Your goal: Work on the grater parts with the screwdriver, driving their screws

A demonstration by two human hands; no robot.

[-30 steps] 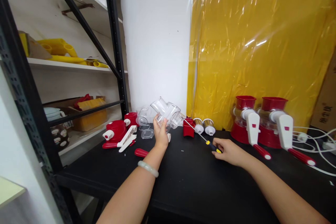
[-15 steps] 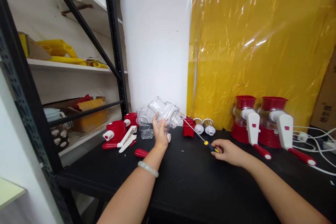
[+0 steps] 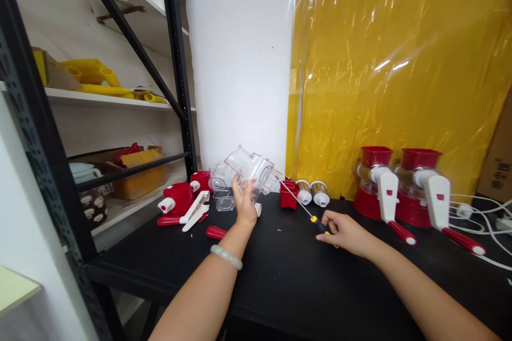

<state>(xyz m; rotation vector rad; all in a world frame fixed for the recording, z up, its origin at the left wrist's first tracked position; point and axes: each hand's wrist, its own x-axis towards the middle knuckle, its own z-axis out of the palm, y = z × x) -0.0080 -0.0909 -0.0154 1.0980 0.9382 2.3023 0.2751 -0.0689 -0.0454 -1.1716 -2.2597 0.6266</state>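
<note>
My left hand (image 3: pixel 245 202) is wrapped round a clear plastic housing (image 3: pixel 248 166) and holds it tilted above the black table. In my right hand (image 3: pixel 338 230) is a screwdriver (image 3: pixel 318 224) with a dark blue and yellow handle, pinched between thumb and fingers. Its long shaft points up and left, and the tip meets the right end of the clear housing. Just behind the shaft stand a red part (image 3: pixel 288 195) and two metal grater drums (image 3: pixel 320 193). A red handle (image 3: pixel 216 233) lies beside my left wrist.
Red bases and white crank parts (image 3: pixel 196 210) lie at the left of the black table (image 3: pixel 288 287), with clear parts (image 3: pixel 224 202) nearby. Two assembled red and white graters (image 3: pixel 376 181) stand at the right, next to white cables (image 3: pixel 476 213). A metal shelf post (image 3: pixel 180 80) rises at the left.
The fingers of my right hand have shifted round the screwdriver handle, with the thumb now lower and farther left. My left hand and the clear housing look nearly unchanged.
</note>
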